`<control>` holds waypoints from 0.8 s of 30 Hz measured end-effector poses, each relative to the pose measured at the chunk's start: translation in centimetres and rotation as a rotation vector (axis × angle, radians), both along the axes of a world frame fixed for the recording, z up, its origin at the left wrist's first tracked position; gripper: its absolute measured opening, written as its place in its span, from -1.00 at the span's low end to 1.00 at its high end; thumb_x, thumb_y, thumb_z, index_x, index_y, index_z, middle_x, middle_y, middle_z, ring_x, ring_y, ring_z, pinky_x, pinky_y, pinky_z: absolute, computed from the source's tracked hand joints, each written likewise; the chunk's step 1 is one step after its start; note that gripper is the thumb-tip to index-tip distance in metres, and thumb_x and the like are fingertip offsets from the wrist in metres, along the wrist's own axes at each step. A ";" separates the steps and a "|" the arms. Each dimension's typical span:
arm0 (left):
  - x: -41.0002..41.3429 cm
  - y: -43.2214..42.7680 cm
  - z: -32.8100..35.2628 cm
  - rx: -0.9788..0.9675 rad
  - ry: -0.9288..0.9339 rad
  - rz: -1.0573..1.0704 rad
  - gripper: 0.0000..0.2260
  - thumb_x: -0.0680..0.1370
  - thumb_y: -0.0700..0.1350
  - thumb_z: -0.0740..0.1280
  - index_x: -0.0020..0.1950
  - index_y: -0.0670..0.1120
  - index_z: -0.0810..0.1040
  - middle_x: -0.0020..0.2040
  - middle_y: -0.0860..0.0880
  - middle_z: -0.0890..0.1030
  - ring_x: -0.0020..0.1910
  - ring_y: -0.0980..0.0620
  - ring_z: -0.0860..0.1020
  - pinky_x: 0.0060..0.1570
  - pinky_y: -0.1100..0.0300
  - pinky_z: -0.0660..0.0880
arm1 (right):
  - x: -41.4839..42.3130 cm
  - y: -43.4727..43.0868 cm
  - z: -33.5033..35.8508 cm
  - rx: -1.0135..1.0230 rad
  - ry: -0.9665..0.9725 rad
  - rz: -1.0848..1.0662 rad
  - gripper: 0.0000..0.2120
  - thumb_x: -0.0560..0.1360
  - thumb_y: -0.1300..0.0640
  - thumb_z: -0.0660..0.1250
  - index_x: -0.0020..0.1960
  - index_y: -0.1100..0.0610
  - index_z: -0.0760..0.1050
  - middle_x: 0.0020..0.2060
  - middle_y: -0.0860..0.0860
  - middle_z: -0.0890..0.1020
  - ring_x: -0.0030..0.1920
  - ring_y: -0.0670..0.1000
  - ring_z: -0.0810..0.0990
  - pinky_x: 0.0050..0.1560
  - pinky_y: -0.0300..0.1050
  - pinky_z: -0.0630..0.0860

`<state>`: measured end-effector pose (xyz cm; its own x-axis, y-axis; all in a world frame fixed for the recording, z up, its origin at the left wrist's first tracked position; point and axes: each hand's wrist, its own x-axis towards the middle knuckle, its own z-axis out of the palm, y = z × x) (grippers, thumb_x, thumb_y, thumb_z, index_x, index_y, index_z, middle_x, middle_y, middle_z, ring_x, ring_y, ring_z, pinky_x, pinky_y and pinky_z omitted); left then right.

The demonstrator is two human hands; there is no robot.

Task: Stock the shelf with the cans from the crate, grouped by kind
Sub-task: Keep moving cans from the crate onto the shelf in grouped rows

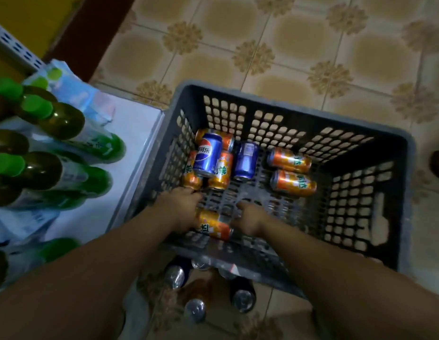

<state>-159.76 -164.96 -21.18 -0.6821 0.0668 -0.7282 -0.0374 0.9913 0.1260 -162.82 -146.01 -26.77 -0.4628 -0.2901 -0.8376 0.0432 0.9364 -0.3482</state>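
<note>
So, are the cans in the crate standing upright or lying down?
Lying down. In the crate, the blue cans and orange cans show their long sides.

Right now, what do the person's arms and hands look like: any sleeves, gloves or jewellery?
The left forearm and right forearm are bare, with no sleeve up to the picture's edge. The left hand and right hand wear no gloves; no watch or bracelet shows at either wrist. Rings cannot be ruled out: the picture is dim and blurred.
</note>
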 end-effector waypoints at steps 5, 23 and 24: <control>1.4 -2.1 -3.9 0.086 -0.025 0.100 -0.54 0.40 0.07 0.39 0.25 -0.06 0.47 0.28 -0.10 0.47 0.25 -0.10 0.43 0.22 0.07 0.40 | 2.0 -3.4 -6.1 0.010 -0.082 0.109 -0.25 0.43 -0.17 0.42 0.48 0.10 0.24 0.38 0.15 0.39 0.31 0.16 0.44 0.31 -0.05 0.40; 2.7 -2.9 -3.3 0.215 -0.123 0.464 -0.37 0.45 0.02 0.43 0.47 -0.07 0.31 0.45 -0.11 0.32 0.37 -0.09 0.36 0.31 0.14 0.35 | 1.7 -2.4 -6.2 -0.023 -0.002 -0.030 -0.49 0.44 -0.09 0.43 0.28 0.13 0.44 0.17 0.11 0.56 0.13 0.10 0.55 0.05 -0.13 0.46; 2.9 -2.9 -3.0 0.235 -0.125 0.504 -0.36 0.46 0.02 0.43 0.47 -0.07 0.29 0.45 -0.11 0.33 0.37 -0.08 0.36 0.29 0.16 0.34 | 1.8 -1.8 -5.4 -0.061 -0.017 -0.115 -0.55 0.45 -0.10 0.42 0.23 0.13 0.49 0.09 0.09 0.59 0.07 0.08 0.57 -0.03 -0.14 0.45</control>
